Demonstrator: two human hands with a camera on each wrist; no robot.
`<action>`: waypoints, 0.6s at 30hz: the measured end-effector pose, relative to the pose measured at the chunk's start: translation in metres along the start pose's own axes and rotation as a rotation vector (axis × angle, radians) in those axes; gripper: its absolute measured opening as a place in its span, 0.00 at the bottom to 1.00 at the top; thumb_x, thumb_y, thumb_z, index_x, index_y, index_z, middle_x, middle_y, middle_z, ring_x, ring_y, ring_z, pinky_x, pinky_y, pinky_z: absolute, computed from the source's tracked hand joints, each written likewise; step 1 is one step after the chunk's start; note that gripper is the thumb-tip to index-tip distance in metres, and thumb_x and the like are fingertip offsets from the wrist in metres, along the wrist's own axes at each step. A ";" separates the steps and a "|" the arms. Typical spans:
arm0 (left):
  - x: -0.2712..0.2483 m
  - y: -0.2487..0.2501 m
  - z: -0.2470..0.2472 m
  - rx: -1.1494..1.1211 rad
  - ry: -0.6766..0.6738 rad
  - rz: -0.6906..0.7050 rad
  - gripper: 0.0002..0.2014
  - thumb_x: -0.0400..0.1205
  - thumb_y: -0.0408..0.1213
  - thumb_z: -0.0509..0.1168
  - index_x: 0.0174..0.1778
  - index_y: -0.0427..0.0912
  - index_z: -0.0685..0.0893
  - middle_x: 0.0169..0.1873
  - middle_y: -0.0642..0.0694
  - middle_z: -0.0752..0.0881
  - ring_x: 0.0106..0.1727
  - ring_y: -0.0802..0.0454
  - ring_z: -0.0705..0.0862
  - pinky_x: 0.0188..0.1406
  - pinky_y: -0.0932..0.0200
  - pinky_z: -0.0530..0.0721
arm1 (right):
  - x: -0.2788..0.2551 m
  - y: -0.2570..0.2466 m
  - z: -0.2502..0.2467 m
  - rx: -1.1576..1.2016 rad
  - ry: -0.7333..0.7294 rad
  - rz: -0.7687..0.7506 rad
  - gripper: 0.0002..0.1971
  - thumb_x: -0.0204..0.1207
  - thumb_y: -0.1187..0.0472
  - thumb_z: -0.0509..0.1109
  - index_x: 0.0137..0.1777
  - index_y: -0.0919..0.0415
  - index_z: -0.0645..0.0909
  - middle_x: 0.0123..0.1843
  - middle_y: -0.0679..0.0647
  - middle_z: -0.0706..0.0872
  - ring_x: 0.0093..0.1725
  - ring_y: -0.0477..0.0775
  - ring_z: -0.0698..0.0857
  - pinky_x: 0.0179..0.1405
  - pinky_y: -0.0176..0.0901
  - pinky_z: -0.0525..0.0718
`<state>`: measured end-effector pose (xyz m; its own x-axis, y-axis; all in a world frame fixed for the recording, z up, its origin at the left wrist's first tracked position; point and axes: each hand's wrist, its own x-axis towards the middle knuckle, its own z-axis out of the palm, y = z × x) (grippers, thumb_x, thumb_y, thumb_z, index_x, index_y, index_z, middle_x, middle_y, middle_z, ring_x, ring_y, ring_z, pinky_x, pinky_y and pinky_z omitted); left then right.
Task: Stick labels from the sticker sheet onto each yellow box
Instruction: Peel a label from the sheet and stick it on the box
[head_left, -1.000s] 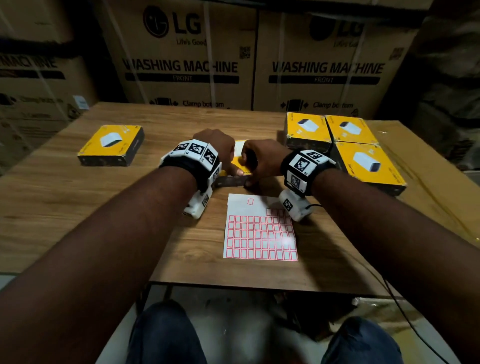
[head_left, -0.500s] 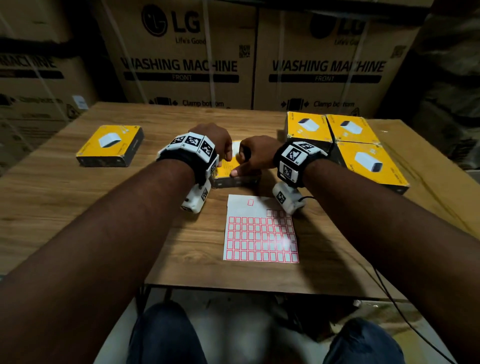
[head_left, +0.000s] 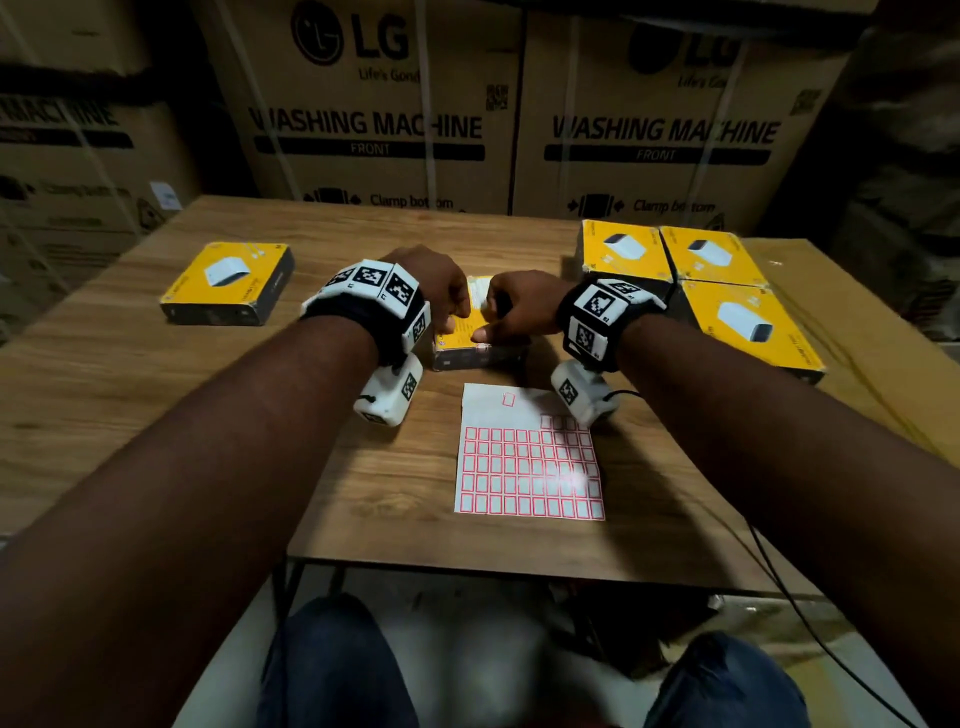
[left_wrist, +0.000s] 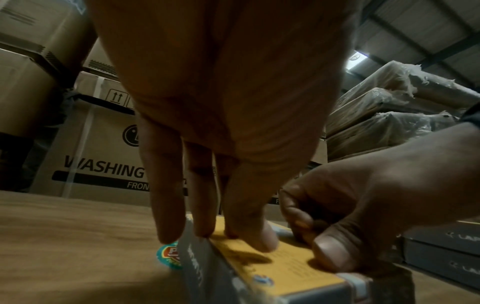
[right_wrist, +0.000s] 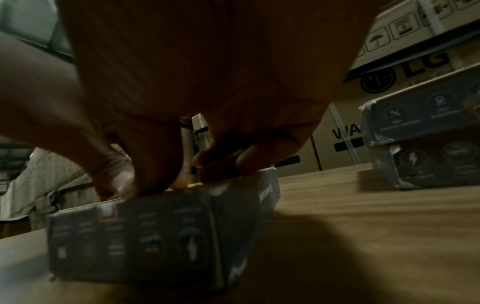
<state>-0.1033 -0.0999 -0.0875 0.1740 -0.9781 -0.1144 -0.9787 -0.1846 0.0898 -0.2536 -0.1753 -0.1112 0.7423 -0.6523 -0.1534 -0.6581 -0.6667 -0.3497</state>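
Both hands down on the middle yellow box, sticker sheet lying just in front of it.

From the head camera I've got my left hand (head_left: 434, 291) and right hand (head_left: 519, 309) meeting on the middle yellow box (head_left: 470, 340), which sits flat on the table (head_left: 156, 395); the sticker sheet (head_left: 530, 457) lies near its front edge, one more yellow box (head_left: 228, 283) is off to the left, and a cluster of yellow boxes (head_left: 691, 280) is to the right. Over to the left wrist: fingers (left_wrist: 166, 185) straight, tips pressing the box's top edge, hand relaxed and gripping nothing, while the right thumb pushes down on the yellow face. Right wrist now, dim and blurred: thumb (right_wrist: 116, 174) on the near top edge, the other fingers curled onto the top, so I read it as pinching the box, loosely at best.
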 end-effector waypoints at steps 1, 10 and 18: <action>-0.001 0.002 0.000 0.015 0.003 0.005 0.14 0.69 0.47 0.80 0.49 0.58 0.88 0.49 0.58 0.89 0.52 0.56 0.85 0.51 0.60 0.79 | 0.001 0.000 0.000 -0.001 0.002 0.003 0.16 0.72 0.46 0.77 0.46 0.52 0.75 0.45 0.49 0.82 0.47 0.52 0.80 0.38 0.41 0.73; -0.010 0.013 0.012 0.160 0.044 0.001 0.30 0.60 0.71 0.74 0.52 0.57 0.84 0.51 0.55 0.87 0.54 0.50 0.84 0.49 0.57 0.80 | -0.018 0.007 -0.001 0.120 -0.063 -0.025 0.26 0.63 0.53 0.85 0.56 0.54 0.75 0.56 0.52 0.85 0.54 0.53 0.83 0.57 0.48 0.82; -0.016 0.030 0.020 0.257 0.086 0.052 0.31 0.67 0.61 0.75 0.59 0.44 0.81 0.53 0.42 0.85 0.56 0.42 0.83 0.46 0.54 0.79 | -0.022 0.010 0.000 0.072 -0.037 -0.042 0.30 0.62 0.49 0.85 0.60 0.56 0.74 0.58 0.52 0.85 0.56 0.53 0.83 0.58 0.50 0.83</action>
<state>-0.1377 -0.0880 -0.1027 0.1208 -0.9922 -0.0308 -0.9801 -0.1143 -0.1620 -0.2762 -0.1675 -0.1112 0.7739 -0.6097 -0.1712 -0.6168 -0.6644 -0.4220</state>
